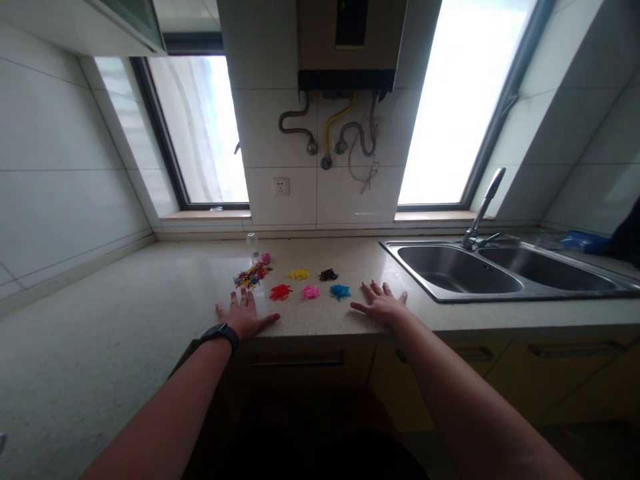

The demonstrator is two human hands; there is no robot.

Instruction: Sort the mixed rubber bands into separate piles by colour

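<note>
Keeping palms flat should avoid scattering the single-colour piles (311, 292) lying between left hand (244, 321) and right hand (384, 309) on the tabletop (150, 320); each grip is spread, holding nothing, the mixed pile (251, 275) just beyond the left

No text, label, brand, number or sign could be read.
</note>
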